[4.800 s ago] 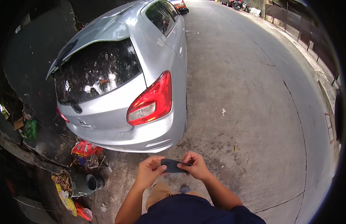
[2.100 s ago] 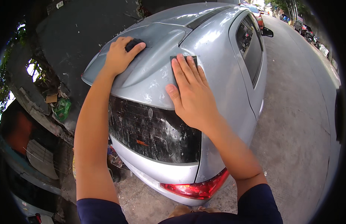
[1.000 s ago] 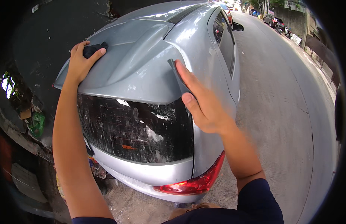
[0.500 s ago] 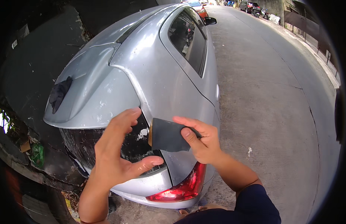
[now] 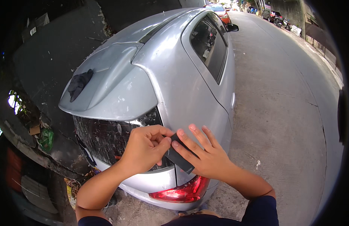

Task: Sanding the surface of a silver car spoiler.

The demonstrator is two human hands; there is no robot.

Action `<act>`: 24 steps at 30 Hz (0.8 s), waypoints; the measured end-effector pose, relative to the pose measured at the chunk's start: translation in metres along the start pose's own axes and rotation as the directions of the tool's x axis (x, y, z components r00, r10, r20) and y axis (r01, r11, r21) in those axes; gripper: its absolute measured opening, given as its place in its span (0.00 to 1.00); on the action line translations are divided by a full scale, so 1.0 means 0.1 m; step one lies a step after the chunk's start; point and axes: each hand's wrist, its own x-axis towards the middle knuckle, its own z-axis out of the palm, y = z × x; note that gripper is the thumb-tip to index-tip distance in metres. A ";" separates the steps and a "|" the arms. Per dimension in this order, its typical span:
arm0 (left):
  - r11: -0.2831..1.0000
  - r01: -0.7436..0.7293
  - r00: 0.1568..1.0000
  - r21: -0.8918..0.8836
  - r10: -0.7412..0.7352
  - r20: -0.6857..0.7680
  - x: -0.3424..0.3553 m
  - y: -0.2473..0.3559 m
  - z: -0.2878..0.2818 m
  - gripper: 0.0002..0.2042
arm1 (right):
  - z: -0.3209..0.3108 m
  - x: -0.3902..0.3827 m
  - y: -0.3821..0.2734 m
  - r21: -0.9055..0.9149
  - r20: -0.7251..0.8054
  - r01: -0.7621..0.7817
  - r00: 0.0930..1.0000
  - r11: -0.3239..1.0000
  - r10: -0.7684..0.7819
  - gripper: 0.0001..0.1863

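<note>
My left hand [image 5: 146,147] pinches the upper end of a dark grey, thin rectangular sheet [image 5: 178,162]. My right hand [image 5: 204,154] is also on that sheet, its upper fingers spread and the index finger across it; the thumb is hidden. Both hands are in front of a silver hatchback's rear corner [image 5: 182,101], above the red tail light [image 5: 182,194]. A crumpled dark cloth [image 5: 78,84] lies by itself on the rear spoiler [image 5: 118,101], out of reach of my fingers. The streaked rear window [image 5: 99,135] is partly behind my hands.
A dark, peeling wall [image 5: 39,64] runs along the car's left, with a green plastic bag [image 5: 46,138], cardboard [image 5: 35,130] and litter near its foot. The concrete road [image 5: 276,113] stretches along the right, with parked cars [image 5: 272,15] and motorbikes [image 5: 286,23] farther up.
My left hand has left the cloth on the spoiler and come down to the sheet. My right hand has lifted the sheet off the car's panel; its fingers have spread since half a second ago.
</note>
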 end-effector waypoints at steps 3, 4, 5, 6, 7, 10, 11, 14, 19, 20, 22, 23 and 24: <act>0.994 -0.018 0.999 0.112 0.024 -0.046 0.03 0.11 -0.05 0.09 | 0.11 0.16 -0.06 -0.113 -0.037 -0.070 0.997 0.991 0.066 0.34; 0.983 -0.042 0.997 0.179 0.052 -0.052 0.03 0.14 -0.10 0.09 | 0.14 0.25 -0.11 -0.026 -0.066 -0.115 0.991 0.993 0.113 0.33; 0.982 -0.029 0.997 0.187 0.042 -0.069 0.02 0.16 -0.16 0.09 | 0.18 0.34 -0.15 0.063 -0.090 -0.158 0.983 0.985 0.163 0.32; 0.983 -0.040 0.991 0.177 0.062 -0.120 0.01 0.19 -0.22 0.09 | 0.22 0.44 -0.16 0.070 -0.119 -0.113 0.986 0.991 0.121 0.34; 0.984 -0.057 0.983 0.170 0.086 -0.165 0.02 0.22 -0.28 0.09 | 0.26 0.53 -0.14 0.080 -0.124 -0.108 0.985 0.991 0.117 0.34; 0.978 -0.142 0.949 0.156 0.179 -0.258 0.17 0.42 -0.64 0.13 | 0.46 0.86 0.13 0.265 -0.271 0.010 0.960 0.964 0.065 0.42; 0.946 -0.226 0.899 0.231 0.294 -0.324 0.30 0.44 -0.79 0.15 | 0.49 1.01 0.28 0.265 -0.272 0.008 0.960 0.964 0.067 0.42; 0.732 -0.214 0.706 0.647 0.573 -0.416 0.67 0.42 -1.47 0.20 | 0.58 1.31 0.40 0.162 -0.292 -0.031 0.953 0.986 0.078 0.46; 0.724 -0.114 0.807 0.681 0.467 -0.362 1.01 0.19 -1.81 0.30 | 0.77 1.20 0.24 0.232 -0.149 -0.027 0.987 0.972 0.063 0.53; 0.737 -0.092 0.850 0.670 0.408 -0.333 1.01 0.16 -1.84 0.35 | 0.80 1.24 0.25 0.201 -0.144 -0.025 0.988 0.979 0.054 0.47; 0.764 -0.090 0.907 0.638 0.328 -0.265 1.12 0.12 -1.84 0.41 | 0.80 1.50 0.49 0.135 -0.190 -0.042 0.980 0.990 0.068 0.44; 0.768 -0.096 0.911 0.634 0.324 -0.254 1.13 0.10 -1.86 0.41 | 0.79 1.66 0.59 0.079 -0.237 -0.052 0.969 0.996 0.069 0.41; 0.767 -0.109 0.912 0.633 0.330 -0.243 1.12 0.12 -1.87 0.42 | 0.79 1.78 0.68 0.075 -0.222 -0.076 0.971 0.994 0.091 0.39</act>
